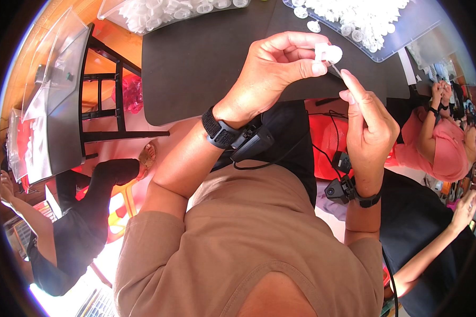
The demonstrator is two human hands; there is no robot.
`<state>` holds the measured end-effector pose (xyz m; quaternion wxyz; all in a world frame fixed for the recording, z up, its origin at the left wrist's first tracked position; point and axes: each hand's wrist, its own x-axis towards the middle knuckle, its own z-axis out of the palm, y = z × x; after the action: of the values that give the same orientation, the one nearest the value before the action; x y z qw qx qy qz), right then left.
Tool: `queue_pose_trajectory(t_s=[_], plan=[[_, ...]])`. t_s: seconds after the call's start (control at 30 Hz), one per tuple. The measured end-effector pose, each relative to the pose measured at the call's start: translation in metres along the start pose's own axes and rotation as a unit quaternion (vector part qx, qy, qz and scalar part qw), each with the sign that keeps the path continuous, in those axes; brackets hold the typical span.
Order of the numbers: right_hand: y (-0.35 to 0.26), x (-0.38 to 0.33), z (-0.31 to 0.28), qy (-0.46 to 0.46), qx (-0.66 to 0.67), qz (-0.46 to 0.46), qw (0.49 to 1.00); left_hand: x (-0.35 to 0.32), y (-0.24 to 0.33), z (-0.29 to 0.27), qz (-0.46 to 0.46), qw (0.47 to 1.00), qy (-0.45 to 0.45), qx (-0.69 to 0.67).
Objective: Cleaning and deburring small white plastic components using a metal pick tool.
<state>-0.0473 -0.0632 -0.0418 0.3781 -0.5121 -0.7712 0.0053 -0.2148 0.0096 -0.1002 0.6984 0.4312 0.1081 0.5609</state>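
Observation:
My left hand [267, 71] is raised over the near edge of the dark table, gripping a small white plastic fitting [330, 53] between thumb and fingers. The fitting has a round, ridged end that faces right. Just to its right, my right hand [373, 119] pinches a thin grey metal tool [335, 70] between thumb and index finger. The tool's far end reaches the underside of the fitting; whether it touches cannot be made out. Most of its handle is hidden by my fingers.
On the dark table [206, 68], a clear bluish tray [391, 50] heaped with white plastic pieces stands far right, with a few loose pieces [313, 26] beside it. Another clear bin [109, 11] of white pieces is far left. Co-workers sit on both sides. A cable hangs by my right arm.

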Motion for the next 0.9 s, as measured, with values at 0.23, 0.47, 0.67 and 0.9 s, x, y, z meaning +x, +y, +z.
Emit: queue_pose_trajectory(t_s=[0.23,0.47,0.67,0.9], plan=[[0.001,0.0,0.001,0.025,-0.027,-0.014,0.999,0.0,0.0,0.0,0.009,1.0,0.0,-0.002],[0.004,0.002,0.002,0.049,-0.044,-0.039,0.997,0.0,-0.001,0.001,0.015,1.0,-0.009,0.003],[-0.003,0.0,-0.001,0.008,-0.076,0.012,0.997,0.0,-0.002,0.0,0.011,1.0,-0.002,0.001],[-0.002,0.0,0.0,0.008,-0.037,0.018,0.999,-0.001,-0.002,0.0,0.001,1.0,0.003,-0.005]])
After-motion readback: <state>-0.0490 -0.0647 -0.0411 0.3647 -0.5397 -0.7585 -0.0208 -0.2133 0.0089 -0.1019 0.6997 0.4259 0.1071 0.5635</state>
